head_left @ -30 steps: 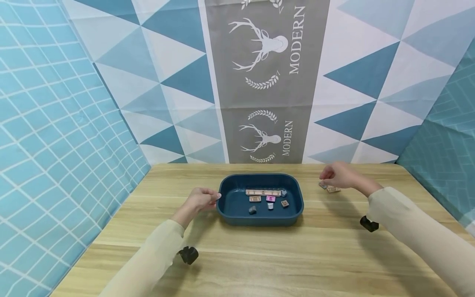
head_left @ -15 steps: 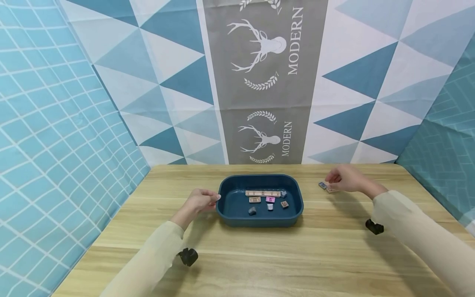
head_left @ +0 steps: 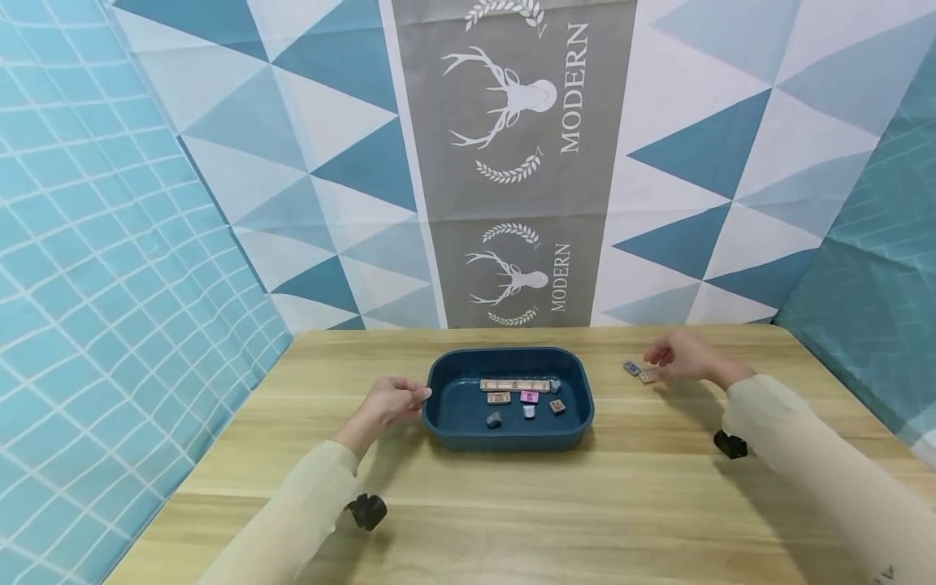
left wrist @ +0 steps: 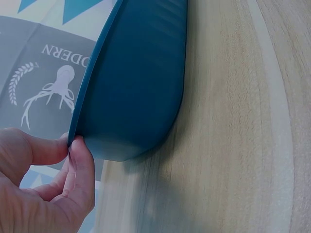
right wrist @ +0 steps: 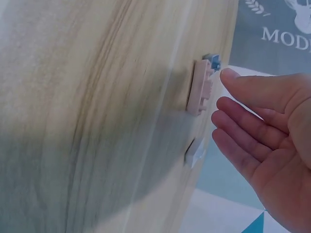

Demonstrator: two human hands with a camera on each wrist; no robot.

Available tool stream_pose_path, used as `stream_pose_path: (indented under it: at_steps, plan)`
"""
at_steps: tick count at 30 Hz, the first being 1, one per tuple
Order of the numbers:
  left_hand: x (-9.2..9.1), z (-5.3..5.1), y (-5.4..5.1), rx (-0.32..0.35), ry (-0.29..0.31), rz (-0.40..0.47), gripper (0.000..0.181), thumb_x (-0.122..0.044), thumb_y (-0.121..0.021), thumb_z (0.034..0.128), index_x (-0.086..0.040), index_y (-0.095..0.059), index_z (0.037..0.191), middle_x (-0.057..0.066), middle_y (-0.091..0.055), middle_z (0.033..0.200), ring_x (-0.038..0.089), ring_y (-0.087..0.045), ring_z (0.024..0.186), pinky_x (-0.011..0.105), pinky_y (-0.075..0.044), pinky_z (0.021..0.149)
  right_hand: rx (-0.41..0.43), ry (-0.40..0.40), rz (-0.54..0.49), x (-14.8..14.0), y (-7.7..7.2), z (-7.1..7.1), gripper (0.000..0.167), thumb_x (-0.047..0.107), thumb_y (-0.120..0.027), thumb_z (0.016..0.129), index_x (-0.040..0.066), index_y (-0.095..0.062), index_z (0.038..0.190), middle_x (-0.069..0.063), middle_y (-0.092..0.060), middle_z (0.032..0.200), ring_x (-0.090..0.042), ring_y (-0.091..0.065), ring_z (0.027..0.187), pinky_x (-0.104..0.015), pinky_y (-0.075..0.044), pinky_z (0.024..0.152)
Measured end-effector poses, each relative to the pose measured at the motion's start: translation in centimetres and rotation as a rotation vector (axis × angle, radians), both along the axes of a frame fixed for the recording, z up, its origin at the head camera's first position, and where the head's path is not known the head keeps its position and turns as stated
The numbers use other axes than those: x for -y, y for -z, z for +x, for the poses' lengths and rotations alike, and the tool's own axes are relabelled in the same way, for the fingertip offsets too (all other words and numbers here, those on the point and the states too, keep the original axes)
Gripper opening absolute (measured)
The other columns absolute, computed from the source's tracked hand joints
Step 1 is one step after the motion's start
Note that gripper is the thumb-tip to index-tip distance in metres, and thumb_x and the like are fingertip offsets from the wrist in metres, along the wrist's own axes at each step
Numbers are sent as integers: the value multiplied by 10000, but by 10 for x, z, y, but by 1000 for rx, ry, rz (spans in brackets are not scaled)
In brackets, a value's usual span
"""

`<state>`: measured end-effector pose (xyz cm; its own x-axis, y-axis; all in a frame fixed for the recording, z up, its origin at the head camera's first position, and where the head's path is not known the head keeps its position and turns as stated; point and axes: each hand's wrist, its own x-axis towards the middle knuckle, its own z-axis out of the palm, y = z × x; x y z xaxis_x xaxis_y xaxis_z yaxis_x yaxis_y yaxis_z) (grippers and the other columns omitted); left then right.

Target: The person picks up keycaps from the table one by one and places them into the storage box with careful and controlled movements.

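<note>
My left hand [head_left: 391, 400] pinches the left rim of a dark blue tray [head_left: 508, 443]; the left wrist view has thumb and fingertips on either side of that tray wall [left wrist: 131, 82]. Over the table to the right of the tray hovers my right hand [head_left: 685, 356], fingers loosely bent and holding nothing. Just by its fingertips lie a beige block-like piece [right wrist: 198, 88] and a small blue-grey piece [right wrist: 212, 60], end to end. A pale grey piece [right wrist: 195, 153] sits apart from them in the right wrist view; from the head, the hand hides it.
Inside the tray are a long beige strip [head_left: 514, 386], a beige rectangle [head_left: 499, 398], a pink piece [head_left: 530, 397], a white piece [head_left: 529, 412], a brown square [head_left: 558, 406] and two grey pieces. A patterned cloth wall [head_left: 526, 187] stands behind the wooden table [head_left: 512, 512].
My right hand has drawn back slightly to the right from the small pieces, so the blue-grey and beige ones show more. The left hand keeps its pinch on the tray rim.
</note>
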<state>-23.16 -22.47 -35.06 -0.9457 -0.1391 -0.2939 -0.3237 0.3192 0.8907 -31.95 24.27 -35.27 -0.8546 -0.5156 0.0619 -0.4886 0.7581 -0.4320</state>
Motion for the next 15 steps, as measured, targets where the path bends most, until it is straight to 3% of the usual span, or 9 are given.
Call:
stream_pose_path:
  at_steps: [6,15]
  plan:
    - [0,3,2,6,1,2,272,-74,-626,920,95,-604,1132,43,-589,861,85,-569,722,160,-549,638,31,-2,2,-2,11,-5,283,-5,-753,733,-101,-658,982,-216,-684,926,-291,-653,836,-431,-574,750]
    - [1,3,0,4,6,-4,269,-78,-625,923,102,-610,1122,25,-579,815,75,-558,696,194,-569,676,55,12,11,2,12,-10,191,-36,-751,737,-62,-677,911,-147,-697,853,-184,-637,769,-339,-573,701]
